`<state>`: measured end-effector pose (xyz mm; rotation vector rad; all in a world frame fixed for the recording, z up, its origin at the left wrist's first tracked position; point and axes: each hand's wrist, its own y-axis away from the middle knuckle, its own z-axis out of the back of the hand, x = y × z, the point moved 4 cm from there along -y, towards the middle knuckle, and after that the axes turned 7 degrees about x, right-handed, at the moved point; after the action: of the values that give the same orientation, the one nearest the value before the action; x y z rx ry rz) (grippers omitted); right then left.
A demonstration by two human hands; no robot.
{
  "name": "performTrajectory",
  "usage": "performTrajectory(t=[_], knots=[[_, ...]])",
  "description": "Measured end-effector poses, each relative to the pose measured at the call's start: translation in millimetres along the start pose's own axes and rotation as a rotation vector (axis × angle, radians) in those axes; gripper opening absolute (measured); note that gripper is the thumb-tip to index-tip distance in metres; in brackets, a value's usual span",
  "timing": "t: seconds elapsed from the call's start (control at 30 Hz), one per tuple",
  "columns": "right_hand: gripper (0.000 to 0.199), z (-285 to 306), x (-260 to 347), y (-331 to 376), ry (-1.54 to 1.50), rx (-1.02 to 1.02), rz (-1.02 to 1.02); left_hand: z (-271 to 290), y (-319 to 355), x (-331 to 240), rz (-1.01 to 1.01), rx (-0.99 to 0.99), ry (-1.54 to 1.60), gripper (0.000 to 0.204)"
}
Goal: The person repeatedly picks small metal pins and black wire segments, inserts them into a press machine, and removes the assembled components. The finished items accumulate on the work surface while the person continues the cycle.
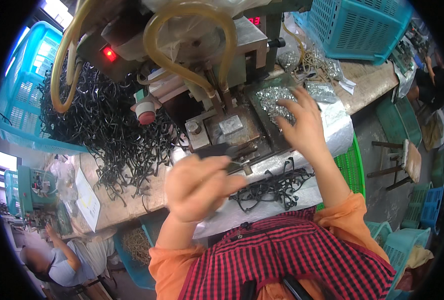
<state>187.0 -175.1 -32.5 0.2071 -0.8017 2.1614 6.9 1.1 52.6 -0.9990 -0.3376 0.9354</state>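
My left hand (198, 186) is closed around a dark flat tool or part (222, 150) held toward the press machine's base (232, 131). A thin metal piece sticks out past its fingers. My right hand (302, 120) is spread, fingers apart, over a tray of small shiny metal pieces (274, 100) at the machine's right side. A bunch of black bent wire parts (272, 187) lies on the plastic-covered bench edge between my forearms.
A big heap of black wire parts (107, 125) lies left of the machine. Yellowish hoses (192, 35) loop above it. Teal baskets stand at the far right (362, 25) and left (27, 80). Another person (57, 260) works at lower left. A wooden stool (407, 160) stands right.
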Motion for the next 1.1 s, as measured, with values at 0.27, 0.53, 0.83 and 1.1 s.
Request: performTrajectory(t=[0.27, 0.53, 0.83, 1.1], knots=[[0.015, -22.1, -44.3, -3.0, -0.118, -0.112, -0.031, -44.5, -0.5, 6.2, -0.137, 0.140, -0.050, 0.036], [0.011, -12.5, -38.4, -2.9, -0.326, -0.180, -0.091, -40.2, -11.3, 6.2, -0.105, 0.098, 0.024, 0.033], [0.013, -24.8, -52.3, 14.4, -0.635, -0.106, -0.243, 15.1, 54.0, 16.7, 0.339, -0.208, -0.441, 0.016], [0.016, -21.1, -14.1, -10.0, -0.531, -0.022, -0.155, 16.6, 67.4, 171.9, 0.392, 0.437, -0.937, 0.012]])
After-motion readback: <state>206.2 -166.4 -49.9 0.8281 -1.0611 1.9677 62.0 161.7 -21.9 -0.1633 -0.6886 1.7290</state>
